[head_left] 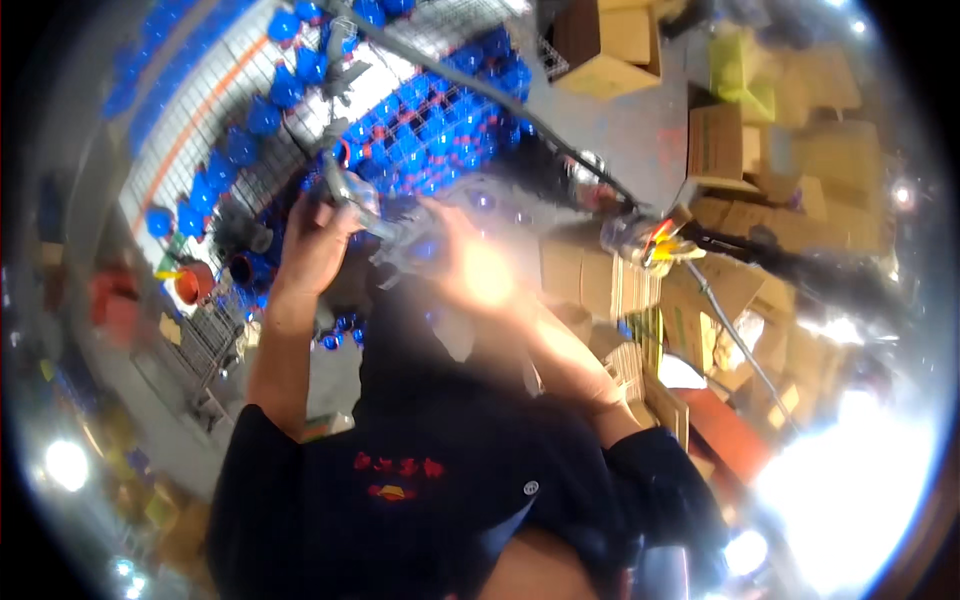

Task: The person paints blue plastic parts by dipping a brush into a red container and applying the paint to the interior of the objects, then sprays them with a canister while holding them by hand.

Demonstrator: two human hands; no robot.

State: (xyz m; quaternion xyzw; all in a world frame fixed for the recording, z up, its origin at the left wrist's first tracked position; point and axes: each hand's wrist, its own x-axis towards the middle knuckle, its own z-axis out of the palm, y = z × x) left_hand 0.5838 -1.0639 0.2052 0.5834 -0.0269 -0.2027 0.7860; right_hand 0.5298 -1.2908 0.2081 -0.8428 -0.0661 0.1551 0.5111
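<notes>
My left hand (312, 250) is closed, its fingers curled round a shiny grey piece (350, 190) with a bent, tube-like shape; its exact kind cannot be made out. Close by on the right, my right hand (468, 250) is closed at a blurred, see-through greyish thing (408, 243) between the hands. Strong glare washes out the back of that hand and hides part of its grip. Just beyond both hands lies a wire-mesh crate full of glossy blue balls (430, 130) with red bits among them.
More blue balls (263, 117) line a white wire rack at the left. A dark bar (470, 82) crosses above the crate towards a fixture (650, 240) on the right. Cardboard boxes (720, 145) crowd the right side, and an orange-red cup (194, 283) stands at the left.
</notes>
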